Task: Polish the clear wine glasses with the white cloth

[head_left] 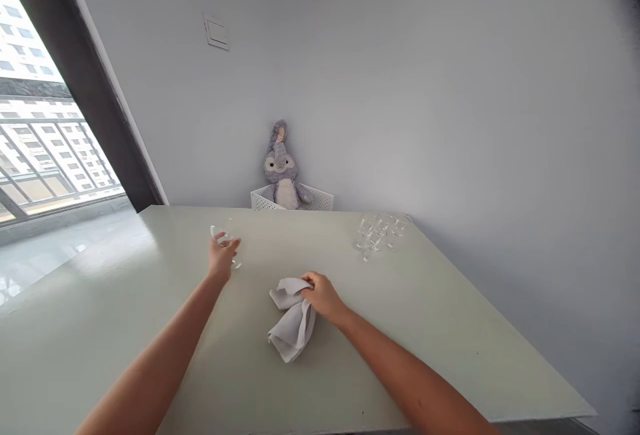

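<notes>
My left hand (223, 253) is wrapped round a clear stemmed glass (225, 230) at the left of the table's far half. The rim of the glass shows above my fingers and part of its foot below them. Near the middle of the table, my right hand (320, 292) pinches a light grey cloth (295, 328) by its upper right part. The cloth is crumpled and folded, and its lower part hangs or lies just over the tabletop. Several clear stemmed glasses (383, 227) stand close together at the far right of the table.
The pale green table (425, 328) reaches toward a grey wall. Behind its far edge, a grey plush toy (286, 192) sits in a white perforated basket (323, 201). A light switch (217, 32) is on the wall, and a window with a railing (45, 162) is at the left.
</notes>
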A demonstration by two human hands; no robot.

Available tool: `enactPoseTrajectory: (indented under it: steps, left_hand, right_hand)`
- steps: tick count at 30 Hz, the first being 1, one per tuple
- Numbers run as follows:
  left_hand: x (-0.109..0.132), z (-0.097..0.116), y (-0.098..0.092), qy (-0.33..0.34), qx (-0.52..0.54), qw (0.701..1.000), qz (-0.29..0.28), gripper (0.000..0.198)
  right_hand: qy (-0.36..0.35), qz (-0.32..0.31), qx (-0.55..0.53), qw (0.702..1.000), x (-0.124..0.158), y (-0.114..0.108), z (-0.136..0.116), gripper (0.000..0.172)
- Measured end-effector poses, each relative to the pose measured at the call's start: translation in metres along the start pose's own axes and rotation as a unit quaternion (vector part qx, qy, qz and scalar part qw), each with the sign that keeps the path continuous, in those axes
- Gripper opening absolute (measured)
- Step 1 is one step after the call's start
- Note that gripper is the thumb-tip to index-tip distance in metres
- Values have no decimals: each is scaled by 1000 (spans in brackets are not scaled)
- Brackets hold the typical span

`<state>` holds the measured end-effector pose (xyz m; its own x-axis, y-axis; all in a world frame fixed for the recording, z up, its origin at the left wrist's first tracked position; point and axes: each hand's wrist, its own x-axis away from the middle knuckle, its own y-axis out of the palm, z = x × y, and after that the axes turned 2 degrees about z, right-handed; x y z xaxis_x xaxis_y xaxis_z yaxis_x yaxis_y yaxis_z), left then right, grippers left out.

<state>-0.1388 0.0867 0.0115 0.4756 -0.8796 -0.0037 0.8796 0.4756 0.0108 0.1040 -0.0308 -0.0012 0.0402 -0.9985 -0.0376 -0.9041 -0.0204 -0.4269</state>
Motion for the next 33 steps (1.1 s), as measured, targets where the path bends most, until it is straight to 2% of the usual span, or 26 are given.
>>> enactPoseTrajectory:
  steps: [1,2,4,5,7,9,13,18,20,24,26,28,31,33]
  left_hand:
    - [15,2,8,-2,7,1000,-28,53]
    - [30,3,16,-6,13,998,-60,49]
    - [59,5,30,-23,52,986,-158,46]
    - [73,6,36,-30,76,979,-189,45]
    - [95,6,44,-56,108,962,-244,45]
    - [111,4,48,-91,110,947,-288,44]
    - [125,-1,45,-121,95,921,-358,42]
    - [123,1,35,-100,135,924,-344,40]
    - [122,3,34,-98,146,921,-347,39]
    - [125,7,32,-83,152,913,-369,33]
    - [127,8,32,-67,156,910,-379,30]
    - [128,8,32,-54,165,903,-393,28]
    - [127,11,31,-49,175,889,-421,25]
    - [126,13,31,-44,183,882,-433,23]
  right_hand:
    - [24,11,-107,994,-7,-5,6,16]
    - [48,23,-216,975,-13,-11,12,16]
    - [86,47,-399,912,-20,-21,22,22]
    - [97,56,-462,880,-22,-25,26,26]
    - [108,63,-533,837,-21,-28,31,30]
    - [110,57,-556,822,-18,-26,30,30]
    - [73,-1,-542,837,-9,-15,17,33]
    - [76,-35,-490,867,-1,-12,3,39]
    - [87,-12,-481,872,-1,-15,4,41]
    - [83,83,-482,869,-5,-27,11,35]
    - [86,116,-467,872,-6,-32,14,47]
    - [92,120,-451,880,-7,-35,16,56]
    - [96,82,-448,885,-6,-35,15,31]
    - [108,51,-451,885,-4,-32,13,29]
